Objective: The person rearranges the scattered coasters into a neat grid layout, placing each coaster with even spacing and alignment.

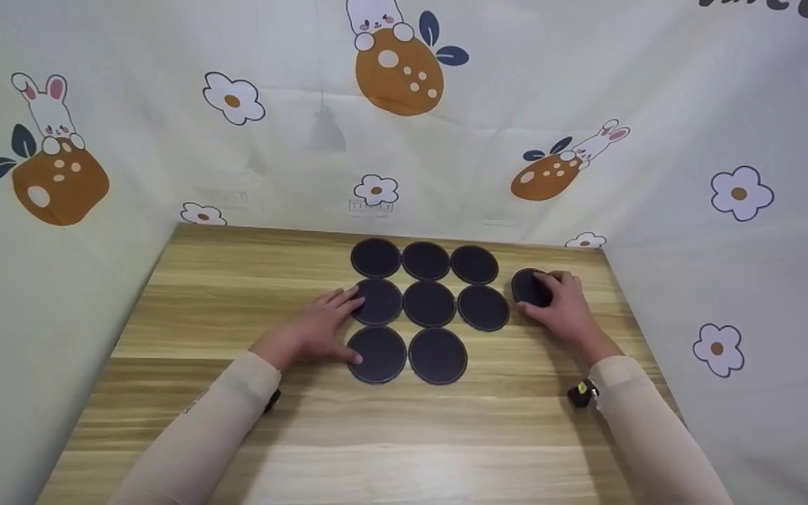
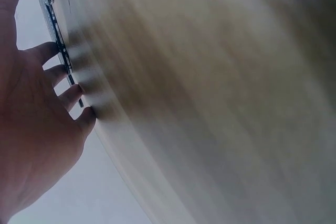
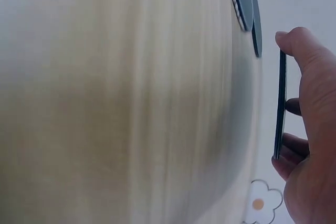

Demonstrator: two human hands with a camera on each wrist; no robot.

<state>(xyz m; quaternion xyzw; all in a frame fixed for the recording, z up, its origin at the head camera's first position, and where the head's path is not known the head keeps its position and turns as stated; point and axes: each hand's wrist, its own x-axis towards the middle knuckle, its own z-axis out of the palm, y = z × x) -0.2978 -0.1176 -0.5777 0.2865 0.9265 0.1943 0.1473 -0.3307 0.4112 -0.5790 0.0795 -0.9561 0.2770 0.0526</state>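
Round black coasters with stitched rims lie flat on the table. Three make the back row (image 1: pixel 426 261), three the middle row (image 1: pixel 430 304) and two the front row (image 1: pixel 438 356). My left hand (image 1: pixel 316 328) rests at the left side of the group, its spread fingertips on the middle-left coaster (image 1: pixel 381 303) and its thumb on the front-left coaster (image 1: pixel 379 356). To the right of the group, my right hand (image 1: pixel 567 305) grips another coaster (image 1: pixel 527 286) by its edges. In the right wrist view, this held coaster (image 3: pixel 281 103) is raised off the table between thumb and fingers.
The wood-grain table (image 1: pixel 404 435) meets a pale cloth backdrop (image 1: pixel 278 161) behind the coasters and on both sides. Rabbits, oranges and flowers are printed on the cloth. A small black device (image 1: pixel 581 393) sits at the right wrist.
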